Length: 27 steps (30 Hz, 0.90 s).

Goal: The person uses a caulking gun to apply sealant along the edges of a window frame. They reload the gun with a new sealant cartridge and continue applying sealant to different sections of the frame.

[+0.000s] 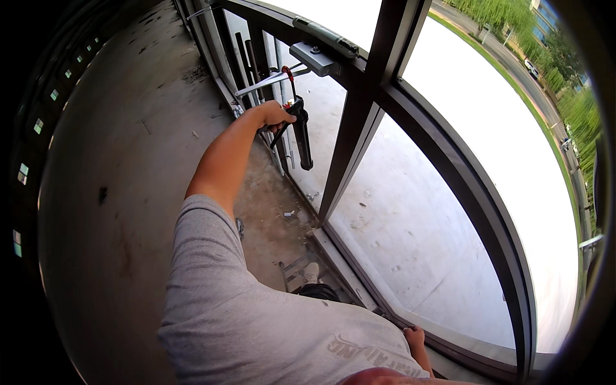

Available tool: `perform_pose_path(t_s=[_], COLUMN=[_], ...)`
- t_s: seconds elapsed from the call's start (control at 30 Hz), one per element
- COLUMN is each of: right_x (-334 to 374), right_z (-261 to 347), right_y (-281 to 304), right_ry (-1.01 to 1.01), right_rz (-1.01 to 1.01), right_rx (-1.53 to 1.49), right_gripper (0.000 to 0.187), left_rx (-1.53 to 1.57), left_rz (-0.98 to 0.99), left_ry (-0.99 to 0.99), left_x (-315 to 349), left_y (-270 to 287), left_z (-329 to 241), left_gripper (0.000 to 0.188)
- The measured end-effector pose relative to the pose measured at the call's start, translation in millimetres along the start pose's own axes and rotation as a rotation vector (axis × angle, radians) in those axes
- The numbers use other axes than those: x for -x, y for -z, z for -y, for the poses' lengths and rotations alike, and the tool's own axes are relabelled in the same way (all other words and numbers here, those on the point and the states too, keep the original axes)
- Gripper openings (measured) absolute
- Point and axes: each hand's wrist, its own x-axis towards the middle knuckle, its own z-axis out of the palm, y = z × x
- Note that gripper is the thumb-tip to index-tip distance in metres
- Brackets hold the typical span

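Observation:
My left hand is stretched out ahead of me and grips the handle of a black caulking gun. The gun has a red hook at its top, and its barrel hangs downward beside the dark metal window frame. My bare left arm comes out of a grey sleeve. Low on the right, my right hand grips the bottom rail of the window frame, with its fingers curled. Only part of that hand shows past my grey shirt.
A grey closer arm is fixed near the frame's top. Large glass panes fill the frame. Below me are a dusty concrete floor with small debris, my light shoe and a metal step. Trees and a road lie outside.

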Motion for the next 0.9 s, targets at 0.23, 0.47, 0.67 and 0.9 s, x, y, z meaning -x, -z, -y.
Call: perform_pose_path(t_s=[0.23, 0.47, 0.67, 0.9], right_x=[-13.9, 20.0, 17.6, 71.8], right_z=[-227.8, -90.3, -32.3, -17.4], right_y=[22.0, 93.3, 244.6, 322.1], right_ry=[0.364, -0.283, -0.222, 0.274], right_rz=[-0.071, -0.327, -1.168, -2.019], right_rx=[0.700, -0.860, -1.158, -0.259], right_gripper=[0.024, 0.008, 0.038, 0.051], left_rx=[-0.100, -0.715, -0.271, 0.200], left_rz=[0.020, -0.125, -0.579, -0.839], left_ry=[0.051, -0.013, -0.403, -1.048], left_x=[-54.0, -11.6, 89.2, 67.2], left_y=[-2.1, 0.4, 13.3, 44.0], left_z=[38.6, -1.1, -118.5, -335.8], left_gripper=[0.043, 0.044, 0.038, 0.069])
